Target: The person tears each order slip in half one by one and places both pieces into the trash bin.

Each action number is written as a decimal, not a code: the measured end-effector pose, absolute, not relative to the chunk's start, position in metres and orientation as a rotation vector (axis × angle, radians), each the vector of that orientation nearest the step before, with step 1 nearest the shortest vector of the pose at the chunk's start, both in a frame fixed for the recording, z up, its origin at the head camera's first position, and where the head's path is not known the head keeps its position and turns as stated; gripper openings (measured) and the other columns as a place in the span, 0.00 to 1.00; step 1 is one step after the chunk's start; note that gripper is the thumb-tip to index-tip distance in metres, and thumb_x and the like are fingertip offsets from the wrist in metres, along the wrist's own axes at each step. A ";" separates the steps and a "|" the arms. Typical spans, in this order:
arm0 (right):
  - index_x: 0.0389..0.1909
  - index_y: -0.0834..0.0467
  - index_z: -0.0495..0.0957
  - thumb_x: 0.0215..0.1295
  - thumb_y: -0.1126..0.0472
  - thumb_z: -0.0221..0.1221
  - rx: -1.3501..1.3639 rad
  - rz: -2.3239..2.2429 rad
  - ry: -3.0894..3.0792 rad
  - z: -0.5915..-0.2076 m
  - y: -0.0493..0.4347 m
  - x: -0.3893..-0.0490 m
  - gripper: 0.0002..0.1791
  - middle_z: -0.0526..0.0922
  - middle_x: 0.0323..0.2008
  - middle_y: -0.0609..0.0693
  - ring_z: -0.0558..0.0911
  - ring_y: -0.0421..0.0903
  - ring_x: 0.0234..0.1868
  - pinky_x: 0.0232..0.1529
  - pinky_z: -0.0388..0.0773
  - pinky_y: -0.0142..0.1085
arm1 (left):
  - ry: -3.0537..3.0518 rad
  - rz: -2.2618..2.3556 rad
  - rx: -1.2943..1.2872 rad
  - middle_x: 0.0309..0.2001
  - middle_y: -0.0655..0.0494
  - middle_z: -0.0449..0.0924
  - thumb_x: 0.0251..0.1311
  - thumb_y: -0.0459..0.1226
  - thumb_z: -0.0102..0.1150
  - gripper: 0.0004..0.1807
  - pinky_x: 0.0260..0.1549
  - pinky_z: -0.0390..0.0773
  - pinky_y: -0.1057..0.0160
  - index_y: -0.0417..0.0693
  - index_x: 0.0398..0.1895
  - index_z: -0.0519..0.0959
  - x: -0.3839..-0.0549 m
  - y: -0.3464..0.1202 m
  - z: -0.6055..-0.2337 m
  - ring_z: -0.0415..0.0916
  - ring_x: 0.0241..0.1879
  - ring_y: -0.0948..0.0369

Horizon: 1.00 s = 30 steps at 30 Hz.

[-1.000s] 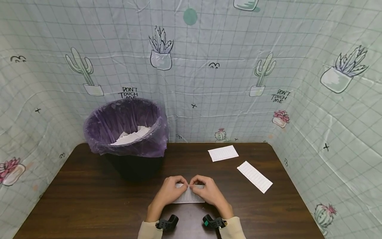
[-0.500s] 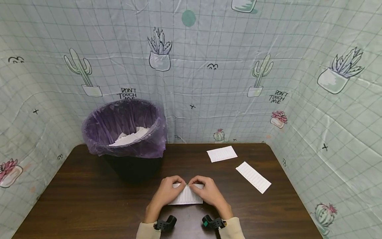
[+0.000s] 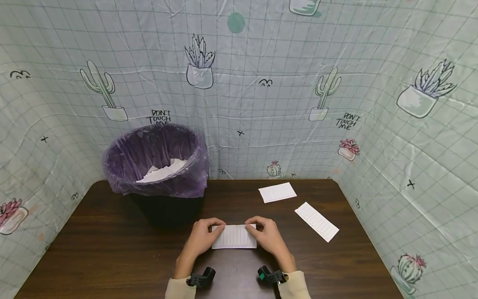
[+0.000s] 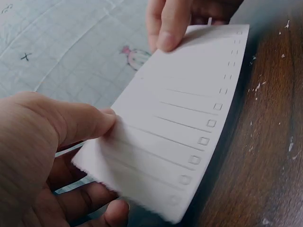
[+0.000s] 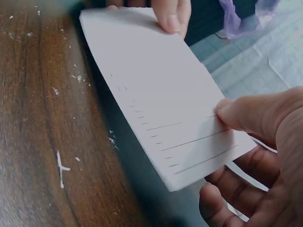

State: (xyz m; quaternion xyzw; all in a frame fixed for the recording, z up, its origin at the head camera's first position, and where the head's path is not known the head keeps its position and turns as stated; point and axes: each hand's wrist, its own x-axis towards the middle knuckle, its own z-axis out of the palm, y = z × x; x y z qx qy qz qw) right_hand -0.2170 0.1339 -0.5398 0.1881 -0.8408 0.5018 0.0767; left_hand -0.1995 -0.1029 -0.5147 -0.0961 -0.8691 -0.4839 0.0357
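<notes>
A lined sheet of white paper (image 3: 234,237), with a row of small printed boxes along one edge, is held above the table's near middle. My left hand (image 3: 201,237) pinches its left end, thumb on the face and the other fingers behind. At the opposite end, my right hand (image 3: 269,237) grips the paper the same way. Seen from the left wrist, the paper (image 4: 161,118) tilts, and its short edge near the left hand is ragged. In the right wrist view the paper (image 5: 151,99) hangs over the dark tabletop.
A black bin (image 3: 168,209) with a purple liner (image 3: 186,187) stands at the back left, holding white paper pieces (image 3: 164,171). Two more lined slips lie at the right: one slip (image 3: 277,192) farther back, another slip (image 3: 316,221) nearer. Tiny white scraps (image 5: 60,170) dot the wooden table (image 3: 112,249).
Both hands have slid apart from the middle of the paper's far edge to its two ends. More of the paper's face now shows between them. The bin and other slips stay put.
</notes>
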 end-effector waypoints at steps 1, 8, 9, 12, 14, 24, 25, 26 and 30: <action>0.35 0.61 0.86 0.65 0.65 0.67 0.560 1.499 -2.515 -0.540 0.134 -0.217 0.03 0.88 0.31 0.51 0.74 0.31 0.27 0.28 0.73 0.28 | -2.664 -1.491 -0.299 0.37 0.57 0.90 0.66 0.35 0.66 0.04 0.31 0.74 0.68 0.49 0.37 0.90 -0.199 -0.104 -0.515 0.74 0.29 0.67; 0.36 0.60 0.87 0.65 0.66 0.67 0.493 1.582 -2.527 -0.535 0.137 -0.216 0.02 0.89 0.33 0.53 0.77 0.33 0.30 0.33 0.76 0.29 | -2.661 -1.524 -0.307 0.29 0.57 0.86 0.65 0.34 0.67 0.04 0.25 0.67 0.70 0.47 0.36 0.89 -0.198 -0.108 -0.515 0.65 0.23 0.71; 0.36 0.60 0.87 0.65 0.66 0.67 0.502 1.582 -2.520 -0.536 0.137 -0.216 0.02 0.89 0.33 0.53 0.78 0.34 0.31 0.34 0.77 0.30 | -2.669 -1.524 -0.299 0.28 0.58 0.85 0.65 0.34 0.67 0.03 0.25 0.65 0.70 0.48 0.36 0.89 -0.198 -0.109 -0.515 0.63 0.22 0.70; 0.35 0.60 0.86 0.65 0.67 0.66 0.538 1.566 -2.503 -0.537 0.139 -0.217 0.02 0.88 0.31 0.53 0.80 0.34 0.31 0.34 0.78 0.30 | -2.679 -1.533 -0.282 0.28 0.58 0.84 0.65 0.34 0.67 0.03 0.23 0.63 0.70 0.47 0.36 0.89 -0.198 -0.111 -0.515 0.61 0.20 0.70; 0.35 0.60 0.86 0.66 0.66 0.65 0.545 1.551 -2.509 -0.538 0.139 -0.217 0.02 0.87 0.30 0.50 0.80 0.32 0.30 0.33 0.78 0.29 | -2.677 -1.535 -0.270 0.30 0.58 0.85 0.66 0.34 0.66 0.03 0.24 0.64 0.70 0.48 0.36 0.89 -0.199 -0.112 -0.514 0.62 0.21 0.70; 0.36 0.55 0.87 0.68 0.64 0.66 0.412 1.607 -2.639 -0.533 0.140 -0.218 0.02 0.87 0.31 0.48 0.79 0.35 0.30 0.35 0.76 0.30 | -2.697 -1.535 -0.258 0.29 0.58 0.85 0.66 0.34 0.67 0.03 0.25 0.67 0.69 0.47 0.36 0.89 -0.200 -0.114 -0.514 0.66 0.23 0.69; 0.36 0.55 0.87 0.68 0.64 0.66 0.418 1.609 -2.638 -0.533 0.141 -0.219 0.02 0.87 0.31 0.48 0.79 0.35 0.30 0.35 0.76 0.30 | -2.703 -1.529 -0.251 0.31 0.57 0.86 0.66 0.34 0.67 0.03 0.27 0.69 0.69 0.47 0.36 0.89 -0.200 -0.113 -0.514 0.68 0.24 0.68; 0.36 0.55 0.87 0.68 0.64 0.66 0.423 1.613 -2.636 -0.533 0.141 -0.219 0.02 0.88 0.31 0.48 0.80 0.35 0.31 0.35 0.76 0.31 | -2.704 -1.524 -0.249 0.33 0.57 0.87 0.66 0.34 0.67 0.03 0.28 0.71 0.68 0.47 0.36 0.89 -0.201 -0.113 -0.514 0.71 0.26 0.67; 0.36 0.56 0.87 0.68 0.65 0.65 0.415 1.621 -2.634 -0.534 0.143 -0.219 0.03 0.87 0.31 0.48 0.79 0.35 0.30 0.35 0.76 0.31 | -2.719 -1.505 -0.233 0.36 0.56 0.89 0.66 0.33 0.66 0.04 0.34 0.78 0.66 0.48 0.36 0.89 -0.199 -0.111 -0.512 0.80 0.32 0.63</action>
